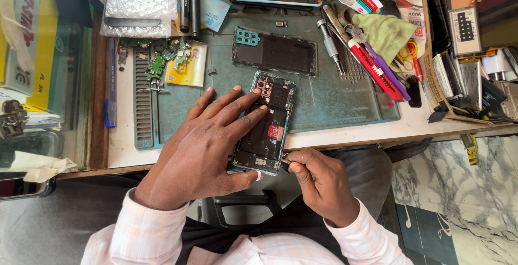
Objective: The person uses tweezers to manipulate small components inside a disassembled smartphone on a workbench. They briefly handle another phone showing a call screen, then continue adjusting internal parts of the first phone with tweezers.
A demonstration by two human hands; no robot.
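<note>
1. The opened phone (267,122) lies with its back off, its lower end hanging past the front edge of the surface (345,133). The left hand (208,143) lies flat over it, fingers spread and pressing down. If that pressure eases, the phone could tip off the edge into the lap.

2. The right hand (318,181) is pinched together on a small dark tool (284,163) at the phone's bottom corner. The tip is mostly hidden, so I cannot tell what kind it is. A slip here could gouge the bare board or tear a thin cable inside.

3. The left fingertips rest near the camera cluster at the phone's top end; a smear or hard push there may mark the lenses.

4. The loose back cover (275,52) sits on the green mat (334,100), well apart from the phone, near the screwdriver (330,45). A sweeping elbow could knock it into the clutter.

5. Small circuit parts (170,54) lie at the mat's left end, easy to scatter or lose if the mat is jolted.
</note>
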